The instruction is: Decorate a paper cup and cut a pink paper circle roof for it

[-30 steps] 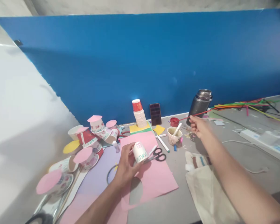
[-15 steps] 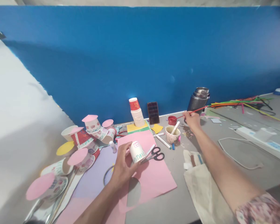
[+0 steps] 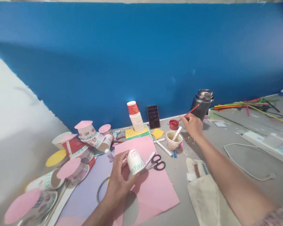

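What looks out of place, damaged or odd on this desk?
The dark flask stands uncapped, so it could spill. Scraps litter the table, and the pink paper has a rounded hole, probably cut deliberately.

Right hand (image 3: 192, 126) closer to red jar (image 3: 174, 125); red stick (image 3: 193, 109) steeper, far end no longer passing bottle (image 3: 201, 110).

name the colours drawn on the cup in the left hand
Pink and teal-green, on the white cup; the head view shows it best.
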{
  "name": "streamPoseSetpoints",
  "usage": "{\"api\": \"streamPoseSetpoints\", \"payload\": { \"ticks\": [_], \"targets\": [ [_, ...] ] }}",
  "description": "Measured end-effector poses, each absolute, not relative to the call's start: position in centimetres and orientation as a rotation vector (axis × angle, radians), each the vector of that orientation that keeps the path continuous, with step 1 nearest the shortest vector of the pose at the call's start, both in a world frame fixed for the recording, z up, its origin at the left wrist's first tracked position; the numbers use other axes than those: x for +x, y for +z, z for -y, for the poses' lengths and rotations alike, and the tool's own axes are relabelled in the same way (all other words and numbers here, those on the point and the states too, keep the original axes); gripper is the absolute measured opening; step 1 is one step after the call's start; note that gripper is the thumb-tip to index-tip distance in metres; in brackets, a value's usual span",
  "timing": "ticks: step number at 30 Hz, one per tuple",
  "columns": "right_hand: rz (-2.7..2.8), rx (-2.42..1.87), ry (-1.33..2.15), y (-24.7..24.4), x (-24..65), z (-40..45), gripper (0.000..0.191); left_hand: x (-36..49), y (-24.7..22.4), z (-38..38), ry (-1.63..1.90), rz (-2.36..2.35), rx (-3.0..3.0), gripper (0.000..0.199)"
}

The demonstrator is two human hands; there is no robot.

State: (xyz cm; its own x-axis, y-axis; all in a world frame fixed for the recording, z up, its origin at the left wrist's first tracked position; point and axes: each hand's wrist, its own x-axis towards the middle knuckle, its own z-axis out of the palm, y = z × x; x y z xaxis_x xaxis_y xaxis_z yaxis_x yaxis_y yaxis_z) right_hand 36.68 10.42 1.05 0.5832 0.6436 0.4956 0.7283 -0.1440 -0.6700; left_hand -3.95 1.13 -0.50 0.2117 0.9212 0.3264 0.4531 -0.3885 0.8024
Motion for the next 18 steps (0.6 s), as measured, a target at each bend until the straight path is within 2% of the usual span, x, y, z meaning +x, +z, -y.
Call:
{"api": "streamPoseSetpoints", "payload": {
  "ticks": [4,12,18],
  "targets": [
    [1.085,-1.876,-0.151,0.8,36.8,-10.6,0.030,-4.0,-0.6,-1.2,1.095,-1.286,1.932,0.061],
    [1.012,-1.856,-0.007,0.4,37.6,-10.8,0.022,-4.1,-1.4,-1.6,1.138,-1.280,2.001,0.057],
    [0.886,-1.767,0.246,0.0,38.7,-10.4,0.036,-4.5,-2.9,-2.0,1.200,-1.228,2.335,0.065]
  ]
}}
